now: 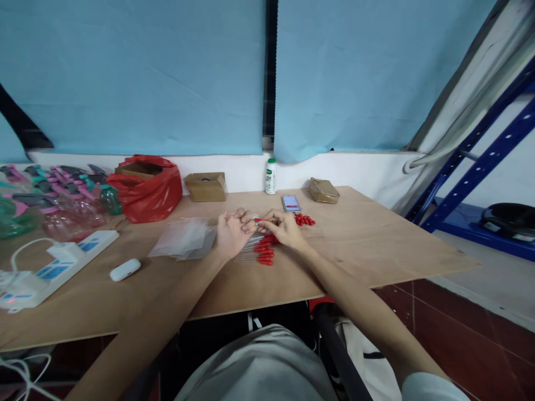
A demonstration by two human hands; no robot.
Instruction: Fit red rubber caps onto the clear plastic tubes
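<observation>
My left hand [234,231] is raised over the table with its palm partly up and its fingers curled at one end of a small red-handled thin rod [259,220]. The thumb and fingers of my right hand [284,227] pinch the same piece from the other side. Fingers hide most of it. Below the hands lies a row of red-handled thin rods [265,254], their pale shafts pointing left. Beyond my right hand sits a cluster of small red pieces [305,219]. Clear plastic bags [184,236] lie beside my left hand.
At left are a white power strip [79,262], a white earbud case [125,270], several spray bottles [67,206] and a red plastic bag [146,192]. Along the back stand a cardboard box [205,187], a white bottle [271,177], a phone [291,203] and a brown package [324,190].
</observation>
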